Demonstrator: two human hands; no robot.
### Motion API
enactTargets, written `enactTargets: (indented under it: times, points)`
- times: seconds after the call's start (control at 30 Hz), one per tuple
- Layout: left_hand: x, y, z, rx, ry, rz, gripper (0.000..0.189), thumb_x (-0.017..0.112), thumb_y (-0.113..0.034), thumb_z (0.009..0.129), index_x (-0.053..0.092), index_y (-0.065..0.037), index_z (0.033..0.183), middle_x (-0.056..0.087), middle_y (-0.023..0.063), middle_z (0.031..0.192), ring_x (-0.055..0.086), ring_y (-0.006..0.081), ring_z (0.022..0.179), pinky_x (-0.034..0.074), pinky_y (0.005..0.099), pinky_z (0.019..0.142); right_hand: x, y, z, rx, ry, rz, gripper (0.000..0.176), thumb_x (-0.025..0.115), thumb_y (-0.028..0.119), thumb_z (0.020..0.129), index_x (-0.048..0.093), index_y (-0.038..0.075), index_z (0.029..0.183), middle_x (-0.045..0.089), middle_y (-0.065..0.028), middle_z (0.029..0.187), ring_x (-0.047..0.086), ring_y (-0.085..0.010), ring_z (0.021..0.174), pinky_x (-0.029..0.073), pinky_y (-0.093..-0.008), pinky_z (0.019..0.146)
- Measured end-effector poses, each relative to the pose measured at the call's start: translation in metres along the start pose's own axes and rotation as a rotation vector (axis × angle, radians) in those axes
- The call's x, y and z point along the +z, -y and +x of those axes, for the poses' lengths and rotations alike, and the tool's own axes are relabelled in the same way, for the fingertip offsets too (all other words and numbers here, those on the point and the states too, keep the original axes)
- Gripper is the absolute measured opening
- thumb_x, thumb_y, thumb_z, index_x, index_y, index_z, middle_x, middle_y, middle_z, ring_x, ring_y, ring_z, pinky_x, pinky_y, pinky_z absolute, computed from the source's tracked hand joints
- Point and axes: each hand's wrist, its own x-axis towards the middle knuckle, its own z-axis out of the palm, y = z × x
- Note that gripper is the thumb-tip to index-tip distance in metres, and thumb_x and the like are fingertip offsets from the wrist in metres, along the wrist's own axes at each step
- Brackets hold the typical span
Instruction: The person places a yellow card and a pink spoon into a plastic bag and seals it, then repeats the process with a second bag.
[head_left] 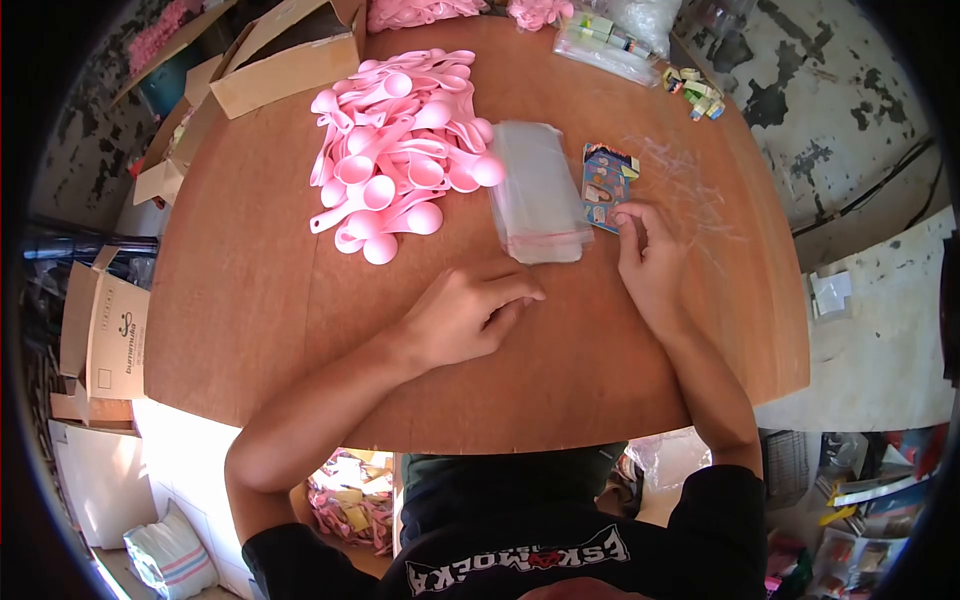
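Observation:
My right hand (652, 248) is at the lower end of a small blue printed card stack (603, 190), thumb and forefinger pinched on its corner. Close by on the left lies a pile of clear plastic bags (540, 190) with a reddish strip along the near end. My left hand (470, 312) rests low over the table in front of those bags, fingers curled and thumb against forefinger, with nothing showing in them. Beyond it, a heap of pink plastic spoons (400, 150) covers the table's left middle.
Thin clear strips (690, 190) lie scattered right of the cards. Small yellow-and-blue packs (695, 92) and a bagged bundle (605, 50) sit at the far right edge. An open cardboard box (285, 75) stands at the back left of the brown table (240, 300).

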Motion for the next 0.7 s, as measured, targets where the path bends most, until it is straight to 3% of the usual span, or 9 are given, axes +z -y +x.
enactTargets:
  times: [0.17,0.23,0.33,0.53,0.7]
  points:
    - [0.000,-0.002,0.001,0.008,-0.003,-0.014,0.023,0.062,0.011,0.076,0.068,0.000,0.096,0.067,0.0121,0.092,0.068,0.0263,0.081,0.055,0.0342,0.068,-0.008,-0.004,0.005,0.023,-0.001,-0.126,0.022,0.067,0.006,0.084,0.064,0.004,0.106,0.066,-0.0151,0.100,0.062,-0.0284,0.089,0.050,-0.0383,0.074]
    - [0.000,-0.002,0.002,0.058,-0.001,0.054,0.024,0.063,0.011,0.075,0.068,-0.001,0.096,0.067,0.0107,0.092,0.067,0.0264,0.081,0.055,0.0352,0.069,-0.009,-0.024,0.010,-0.054,0.011,-0.167,0.032,0.069,0.012,0.085,0.062,0.004,0.115,0.066,-0.0170,0.106,0.063,-0.0311,0.094,0.050,-0.0399,0.078]
    - [0.001,-0.002,0.000,0.132,0.067,0.162,0.020,0.070,0.001,0.076,0.069,-0.003,0.096,0.067,0.0106,0.098,0.066,0.0278,0.088,0.055,0.0375,0.076,-0.004,-0.042,0.010,-0.009,0.053,-0.049,0.035,0.069,0.014,0.084,0.061,0.003,0.116,0.066,-0.0174,0.111,0.062,-0.0335,0.100,0.050,-0.0417,0.082]
    - [-0.002,-0.015,0.004,0.183,0.223,0.318,0.031,0.078,-0.021,0.075,0.070,-0.006,0.101,0.062,0.0119,0.114,0.059,0.0309,0.107,0.052,0.0401,0.088,0.002,-0.049,0.008,-0.054,0.036,-0.057,0.034,0.070,0.014,0.082,0.063,0.003,0.114,0.068,-0.0160,0.105,0.065,-0.0313,0.095,0.051,-0.0394,0.081]
    - [0.002,-0.013,0.004,0.174,0.262,0.318,0.032,0.077,-0.022,0.076,0.069,-0.006,0.103,0.061,0.0122,0.119,0.058,0.0320,0.110,0.050,0.0430,0.092,-0.002,-0.043,0.011,0.001,0.038,-0.012,0.026,0.070,0.011,0.081,0.068,0.005,0.106,0.068,-0.0132,0.096,0.066,-0.0268,0.082,0.051,-0.0379,0.073]
